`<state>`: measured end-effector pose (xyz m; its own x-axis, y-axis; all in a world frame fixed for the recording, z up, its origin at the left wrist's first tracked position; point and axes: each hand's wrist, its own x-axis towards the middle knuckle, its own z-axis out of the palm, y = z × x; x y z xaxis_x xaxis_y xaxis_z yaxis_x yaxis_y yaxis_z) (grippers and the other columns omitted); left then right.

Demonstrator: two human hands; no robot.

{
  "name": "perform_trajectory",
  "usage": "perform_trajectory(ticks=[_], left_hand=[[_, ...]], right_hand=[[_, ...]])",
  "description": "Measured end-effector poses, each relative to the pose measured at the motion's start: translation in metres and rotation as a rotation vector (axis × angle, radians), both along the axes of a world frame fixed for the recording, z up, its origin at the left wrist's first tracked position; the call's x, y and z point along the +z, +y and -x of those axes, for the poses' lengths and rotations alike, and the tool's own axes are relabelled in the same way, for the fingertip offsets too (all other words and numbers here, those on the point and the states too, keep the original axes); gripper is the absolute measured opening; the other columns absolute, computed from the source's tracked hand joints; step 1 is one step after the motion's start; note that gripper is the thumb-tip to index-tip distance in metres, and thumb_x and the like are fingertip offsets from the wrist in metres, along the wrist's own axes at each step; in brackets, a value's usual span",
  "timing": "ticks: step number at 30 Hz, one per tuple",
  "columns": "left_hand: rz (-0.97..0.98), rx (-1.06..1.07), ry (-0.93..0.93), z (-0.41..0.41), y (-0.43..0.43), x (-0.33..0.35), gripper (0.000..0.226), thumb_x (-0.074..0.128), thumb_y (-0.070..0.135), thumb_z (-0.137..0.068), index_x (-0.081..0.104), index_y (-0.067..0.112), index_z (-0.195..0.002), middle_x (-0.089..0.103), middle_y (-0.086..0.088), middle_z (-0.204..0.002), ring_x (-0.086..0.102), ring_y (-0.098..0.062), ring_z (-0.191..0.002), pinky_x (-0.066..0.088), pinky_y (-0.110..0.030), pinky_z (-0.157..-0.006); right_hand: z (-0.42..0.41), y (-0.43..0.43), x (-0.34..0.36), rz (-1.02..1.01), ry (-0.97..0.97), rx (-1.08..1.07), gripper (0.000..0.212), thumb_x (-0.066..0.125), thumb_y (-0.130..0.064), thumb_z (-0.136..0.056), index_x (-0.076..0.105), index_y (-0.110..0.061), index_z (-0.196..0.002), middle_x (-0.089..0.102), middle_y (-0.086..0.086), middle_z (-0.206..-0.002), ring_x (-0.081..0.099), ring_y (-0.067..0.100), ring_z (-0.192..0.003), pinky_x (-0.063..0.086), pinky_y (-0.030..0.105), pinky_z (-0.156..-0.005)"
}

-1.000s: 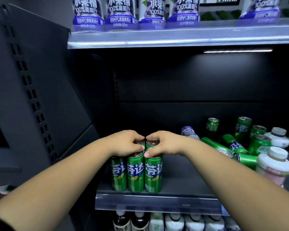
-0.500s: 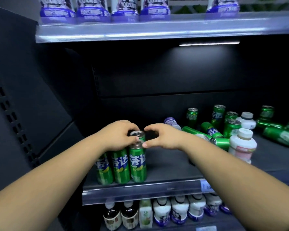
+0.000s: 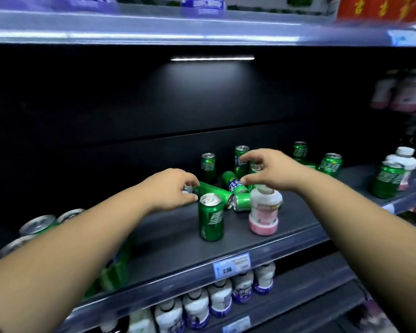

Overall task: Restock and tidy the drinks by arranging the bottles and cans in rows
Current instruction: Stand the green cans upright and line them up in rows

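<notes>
- Far left of the pink bottle (image 3: 264, 212), a tidy row of green cans (image 3: 37, 224) stands at the shelf's front edge, half hidden behind the left forearm.
- The left hand (image 3: 171, 188) is just left of the pink bottle, with its fingers half curled. Its fingertips are at the end of a lying can (image 3: 214, 191), and I cannot tell whether it grips it.
- An upright can (image 3: 211, 218) stands just left of the pink bottle, near the front of the dark shelf (image 3: 168, 239).
- Behind the pink bottle is a muddle of cans (image 3: 235, 183), some lying and some standing.
- The right hand (image 3: 271, 170) hovers above and behind the pink bottle, fingers spread and loose, holding nothing.
- Below the pink bottle, a price tag (image 3: 231, 265) sits on the shelf's front rail, with white bottles (image 3: 220, 299) lined up on the shelf beneath.
- High above the bottle, a light strip (image 3: 211, 58) glows under the upper shelf (image 3: 202, 32).
- Well right of the pink bottle, a big can (image 3: 387, 180) stands in front of a white bottle (image 3: 402, 162).
</notes>
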<state>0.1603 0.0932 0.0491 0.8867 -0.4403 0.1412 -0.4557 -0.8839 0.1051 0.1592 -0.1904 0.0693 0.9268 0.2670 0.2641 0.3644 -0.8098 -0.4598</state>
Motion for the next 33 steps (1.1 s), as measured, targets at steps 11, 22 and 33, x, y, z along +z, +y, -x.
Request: perform_trajectory(ticks=[11, 22, 33], left_hand=[[0.068, 0.143, 0.129, -0.071, -0.073, -0.012, 0.041, 0.07, 0.046, -0.082, 0.066, 0.032, -0.12, 0.067, 0.01, -0.107, 0.063, -0.008, -0.095, 0.051, -0.025, -0.086], [0.018, 0.26, 0.19, -0.098, -0.083, -0.039, 0.045, 0.078, 0.038, -0.076, 0.065, 0.03, -0.119, 0.068, 0.009, -0.108, 0.062, -0.01, -0.093, 0.052, -0.027, -0.084], [-0.151, 0.034, 0.383, -0.149, -0.082, -0.058, 0.067, 0.085, 0.029, -0.061, 0.063, 0.03, -0.124, 0.063, 0.008, -0.124, 0.058, -0.015, -0.112, 0.048, -0.037, -0.097]], right_hand=[[-0.104, -0.07, -0.017, 0.051, 0.117, 0.13, 0.057, 0.081, -0.034, -0.079, 0.062, -0.023, -0.131, 0.064, -0.004, -0.129, 0.059, 0.011, -0.115, 0.045, 0.025, -0.098], [-0.176, -0.034, -0.038, 0.422, 0.086, 0.438, 0.061, 0.077, -0.036, -0.08, 0.056, -0.028, -0.137, 0.057, -0.004, -0.138, 0.053, 0.016, -0.122, 0.036, 0.019, -0.085], [-0.205, -0.002, -0.05, 0.66, 0.266, 0.474, 0.065, 0.083, -0.022, -0.075, 0.059, -0.03, -0.134, 0.057, -0.004, -0.137, 0.055, 0.02, -0.122, 0.044, 0.026, -0.093]])
